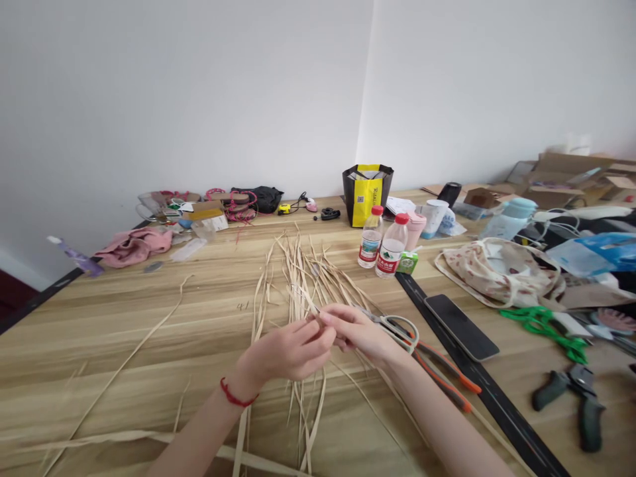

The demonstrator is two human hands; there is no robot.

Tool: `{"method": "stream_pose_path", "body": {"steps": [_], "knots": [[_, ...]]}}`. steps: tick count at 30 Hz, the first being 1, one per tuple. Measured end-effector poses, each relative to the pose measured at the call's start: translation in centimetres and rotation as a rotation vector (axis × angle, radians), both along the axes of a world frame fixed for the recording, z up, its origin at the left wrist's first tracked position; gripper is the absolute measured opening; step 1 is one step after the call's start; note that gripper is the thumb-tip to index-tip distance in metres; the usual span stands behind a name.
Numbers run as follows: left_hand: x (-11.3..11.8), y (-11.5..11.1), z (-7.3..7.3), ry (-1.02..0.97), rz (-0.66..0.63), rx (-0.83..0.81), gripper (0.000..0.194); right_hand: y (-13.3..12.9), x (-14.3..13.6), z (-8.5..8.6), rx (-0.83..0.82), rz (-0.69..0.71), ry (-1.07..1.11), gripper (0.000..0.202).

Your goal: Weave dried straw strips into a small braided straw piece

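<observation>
A plain, pale grey wall (199, 86) spans the far side, with a vertical line (366, 79) slightly right of centre. Before it spreads a wood-grain tabletop (209, 318), light brown and streaked, with a black edge (40, 307) at left. The light is soft.

Both bare forearms, left (206, 427) and right (437, 414), slanted inward from the table's (99, 318) near side, well short of its far edge. The left hand (301, 344), from where I stood, pointed rightward with its wrist (243, 381) bent and its fingers (318, 346) curled. The right hand (355, 331) pointed left, wrist (392, 358) nearly straight, its thumb (330, 320) pressed inward. The fingertips of both met, closely bunched, with the palms hidden.
</observation>
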State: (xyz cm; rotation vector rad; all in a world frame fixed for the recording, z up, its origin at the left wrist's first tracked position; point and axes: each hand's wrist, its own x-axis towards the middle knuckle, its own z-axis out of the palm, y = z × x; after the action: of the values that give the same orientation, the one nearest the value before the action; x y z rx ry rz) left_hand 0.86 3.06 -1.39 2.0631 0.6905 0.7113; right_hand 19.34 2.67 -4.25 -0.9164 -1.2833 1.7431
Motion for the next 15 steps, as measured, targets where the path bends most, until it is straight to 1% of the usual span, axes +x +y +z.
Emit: {"method": "stream_pose_path", "body": {"steps": [2,3,6,8,10,12,13,14,15], "knots": [[0.1,-0.2,-0.1,-0.026,-0.013,-0.095,0.015,0.0,-0.2,-0.3,0.023,0.005,-0.054,0.040],[0.1,-0.3,-0.1,-0.018,-0.025,-0.114,0.016,0.0,-0.3,-0.3,0.026,0.008,-0.077,0.042],[0.0,-0.5,-0.5,0.038,-0.062,-0.077,0.017,0.0,-0.3,-0.3,0.030,0.010,-0.111,0.046],[-0.1,-0.7,-1.2,0.033,-0.054,-0.027,0.018,0.0,-0.3,-0.2,0.030,0.010,-0.112,0.047],[-0.2,-1.1,-2.2,-0.048,0.032,0.054,0.020,0.0,-0.3,-0.1,0.046,0.009,-0.105,0.045],[-0.1,-1.7,-3.0,-0.170,0.214,0.189,0.020,0.0,-0.4,-0.1,0.082,-0.003,-0.084,0.042],[0.1,-2.1,-3.4,-0.195,0.294,0.239,0.019,0.0,-0.5,-0.2,0.099,-0.019,-0.069,0.041],[0.3,-2.6,-3.5,-0.248,0.399,0.265,0.018,0.0,-0.5,-0.3,0.109,-0.039,-0.054,0.041],[0.7,-3.0,-3.6,-0.290,0.479,0.214,0.017,0.1,-0.6,-0.5,0.116,-0.060,-0.043,0.040]]}}
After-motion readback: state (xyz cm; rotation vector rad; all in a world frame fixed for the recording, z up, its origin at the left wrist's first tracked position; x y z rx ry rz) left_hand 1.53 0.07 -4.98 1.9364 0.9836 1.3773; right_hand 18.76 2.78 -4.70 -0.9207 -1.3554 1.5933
